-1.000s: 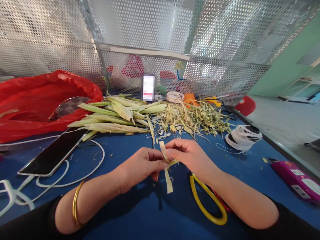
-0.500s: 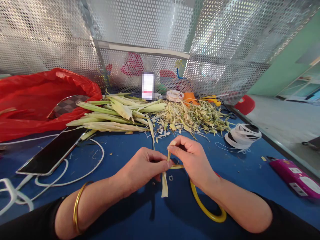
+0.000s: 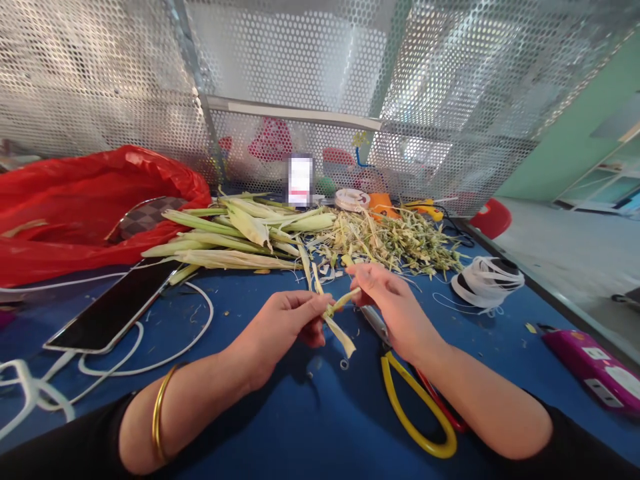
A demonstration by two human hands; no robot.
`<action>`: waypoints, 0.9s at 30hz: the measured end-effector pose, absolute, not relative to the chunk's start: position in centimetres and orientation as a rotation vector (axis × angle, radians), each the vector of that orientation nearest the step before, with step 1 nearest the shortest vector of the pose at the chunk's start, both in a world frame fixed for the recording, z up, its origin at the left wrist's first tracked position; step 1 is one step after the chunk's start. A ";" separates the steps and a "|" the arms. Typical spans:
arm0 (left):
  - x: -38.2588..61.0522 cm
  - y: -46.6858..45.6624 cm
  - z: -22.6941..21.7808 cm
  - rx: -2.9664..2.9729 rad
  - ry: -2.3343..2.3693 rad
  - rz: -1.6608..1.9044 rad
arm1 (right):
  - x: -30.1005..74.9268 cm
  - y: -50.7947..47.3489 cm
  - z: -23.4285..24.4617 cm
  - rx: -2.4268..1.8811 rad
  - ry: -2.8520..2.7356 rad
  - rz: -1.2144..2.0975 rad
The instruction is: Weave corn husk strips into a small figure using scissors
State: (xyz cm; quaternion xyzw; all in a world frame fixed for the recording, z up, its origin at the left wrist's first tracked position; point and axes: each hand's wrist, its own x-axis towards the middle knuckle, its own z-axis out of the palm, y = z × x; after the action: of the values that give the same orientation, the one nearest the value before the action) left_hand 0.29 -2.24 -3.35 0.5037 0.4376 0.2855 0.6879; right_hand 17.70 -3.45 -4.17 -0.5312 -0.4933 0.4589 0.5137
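Note:
My left hand (image 3: 293, 320) pinches a pale corn husk strip (image 3: 345, 339) at a small folded or knotted crossing. One end of the strip angles down to the right, while others point up and right. My right hand (image 3: 387, 300) has its fingers closed at the tip of the right-pointing end; its fingertips partly hide the contact. Under the right hand and forearm lie scissors with yellow and red handles (image 3: 417, 423), their metal blades partly covered. Beyond both hands is a pile of green-white corn husks (image 3: 235, 240).
Shredded husk scraps (image 3: 395, 240) lie at the back. At left are a red plastic bag (image 3: 65, 200), a phone (image 3: 110, 310) and a white cable (image 3: 200, 327). At right stand a spool of white ribbon (image 3: 487, 283) and a magenta power strip (image 3: 595, 363). A perforated metal screen (image 3: 290, 60) rises behind.
The husk strip has turned from nearly upright to a slanted, crossed shape. My right hand has shifted slightly right, exposing more of the scissors. The whole view has shifted slightly.

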 end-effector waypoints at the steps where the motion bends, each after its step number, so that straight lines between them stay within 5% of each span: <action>1: 0.2 -2.2 -3.3 1.095 0.967 0.642 | 17.6 -3.4 -4.2 -1.267 -1.140 1.200; 5: 0.2 -2.2 -3.4 1.087 0.958 0.579 | 17.1 -3.7 -4.3 -1.178 -1.096 1.423; 20: 0.3 -2.6 -3.3 1.284 1.099 0.552 | 17.0 -3.8 -4.2 -1.214 -1.145 1.188; 23: 0.3 -2.4 -3.4 1.168 1.100 0.582 | 17.9 -3.6 -3.7 -1.311 -1.392 0.887; 27: -0.1 -1.9 -3.5 0.993 0.953 0.654 | 18.7 -4.5 -3.2 -1.225 -1.718 -0.025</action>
State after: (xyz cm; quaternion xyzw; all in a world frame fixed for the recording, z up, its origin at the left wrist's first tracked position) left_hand -0.06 -1.87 -3.48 0.4497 0.4318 0.2961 0.7236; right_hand 18.66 -4.45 -3.25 -0.5050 -0.7084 -0.0102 0.4930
